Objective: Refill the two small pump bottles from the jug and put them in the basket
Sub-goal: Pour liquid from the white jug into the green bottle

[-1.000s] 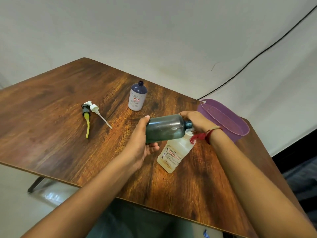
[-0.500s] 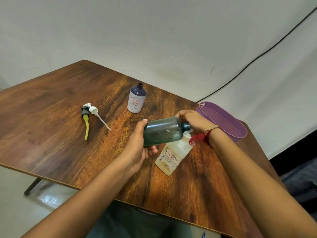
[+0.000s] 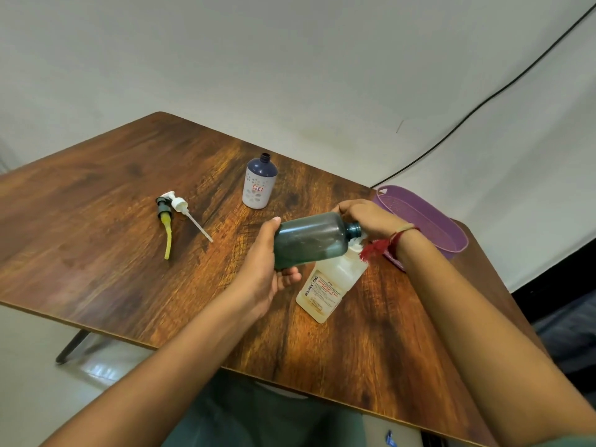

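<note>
My left hand (image 3: 261, 275) grips the base of a green see-through bottle (image 3: 309, 240), held almost level above the table with its open neck pointing right. My right hand (image 3: 371, 217) curls over that bottle's shoulder and neck, just above the white top of the jug (image 3: 325, 285). The jug is pale with a printed label and stands under the bottle. A second small bottle (image 3: 259, 185), white with a dark blue top, stands open farther back. Its pump and the green bottle's pump lie to the left: one white (image 3: 180, 204), one black with a yellow tube (image 3: 166, 227).
A purple basket (image 3: 458, 243) sits at the right end of the wooden table (image 3: 96, 253), behind my right wrist. A black cable (image 3: 483, 101) runs along the wall behind it. The table's near edge lies below my forearms.
Both hands keep the green bottle in the same place over the jug. Only the camera view shifts slightly.
</note>
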